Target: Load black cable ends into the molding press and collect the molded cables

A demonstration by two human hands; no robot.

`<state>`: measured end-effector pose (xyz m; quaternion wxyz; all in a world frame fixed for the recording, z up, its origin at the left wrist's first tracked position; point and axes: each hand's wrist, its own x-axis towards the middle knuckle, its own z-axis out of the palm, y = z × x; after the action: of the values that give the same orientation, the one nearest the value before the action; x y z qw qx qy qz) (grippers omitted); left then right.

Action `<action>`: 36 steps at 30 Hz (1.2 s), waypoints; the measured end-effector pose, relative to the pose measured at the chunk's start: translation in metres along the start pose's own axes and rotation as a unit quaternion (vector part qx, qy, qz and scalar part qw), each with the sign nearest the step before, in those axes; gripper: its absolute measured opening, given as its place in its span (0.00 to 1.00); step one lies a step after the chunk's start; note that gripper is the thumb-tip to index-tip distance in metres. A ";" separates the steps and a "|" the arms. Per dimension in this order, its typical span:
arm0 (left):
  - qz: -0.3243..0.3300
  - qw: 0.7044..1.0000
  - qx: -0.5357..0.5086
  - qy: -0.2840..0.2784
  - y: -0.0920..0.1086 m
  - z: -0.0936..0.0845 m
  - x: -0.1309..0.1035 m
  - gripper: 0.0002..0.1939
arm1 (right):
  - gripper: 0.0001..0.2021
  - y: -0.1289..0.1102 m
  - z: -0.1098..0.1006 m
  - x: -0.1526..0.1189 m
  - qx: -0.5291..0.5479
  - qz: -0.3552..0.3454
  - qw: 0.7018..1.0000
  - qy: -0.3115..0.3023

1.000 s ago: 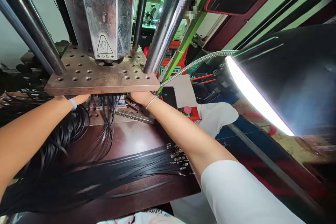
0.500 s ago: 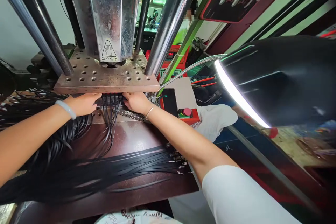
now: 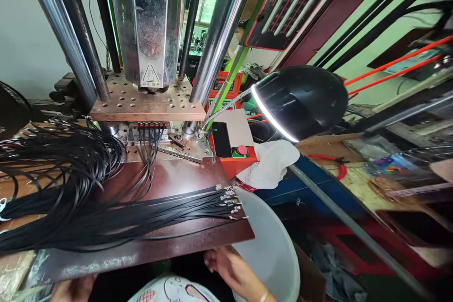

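In the head view both hands are down at the near edge of the brown board [image 3: 116,264]. My left hand [image 3: 74,289] is at the bottom left, partly under that edge, its fingers hidden. Below the board's front edge is my right hand [image 3: 226,266], fingers loosely bent and apart, with nothing visible in them. A bundle of black cables [image 3: 148,219] with metal terminals lies across the board. Several cables run into a mold [image 3: 148,133] beneath the press's upper plate [image 3: 148,109]. A gap shows between mold and plate.
A larger heap of black cables [image 3: 81,160] lies at left. Steel columns [image 3: 226,33] flank the press. Right of it are a red control box [image 3: 226,166] with a pink button, a white cloth [image 3: 272,163], a black lamp [image 3: 304,101] and a grey bin [image 3: 272,245].
Both hands have left the mold under the press plate and dropped to the board's near edge. The cables remain in the mold. The view has shifted, showing more of the bin and right-hand bench.
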<state>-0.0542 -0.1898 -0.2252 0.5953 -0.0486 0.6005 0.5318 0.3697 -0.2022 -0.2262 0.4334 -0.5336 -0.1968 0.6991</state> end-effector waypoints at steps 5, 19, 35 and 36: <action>0.104 0.986 -0.123 -0.032 -0.005 0.034 0.014 0.26 | 0.33 0.025 0.032 0.033 0.193 -0.121 0.972 0.058; 0.163 0.966 -0.135 -0.149 -0.038 0.008 0.035 0.27 | 0.28 0.026 0.011 0.031 0.144 -0.087 0.985 0.027; 0.291 0.690 0.449 -0.488 0.004 0.016 -0.049 0.18 | 0.18 -0.061 0.061 -0.034 -0.535 -0.438 0.679 -0.247; 0.378 0.557 0.502 -0.544 0.018 0.029 -0.061 0.18 | 0.17 -0.089 0.071 -0.031 -0.570 -0.496 0.603 -0.256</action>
<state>-0.0300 -0.1968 -0.1600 0.4815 0.7876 0.2954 0.2461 0.3416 -0.1661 -0.1177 0.2535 -0.2916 -0.8930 0.2308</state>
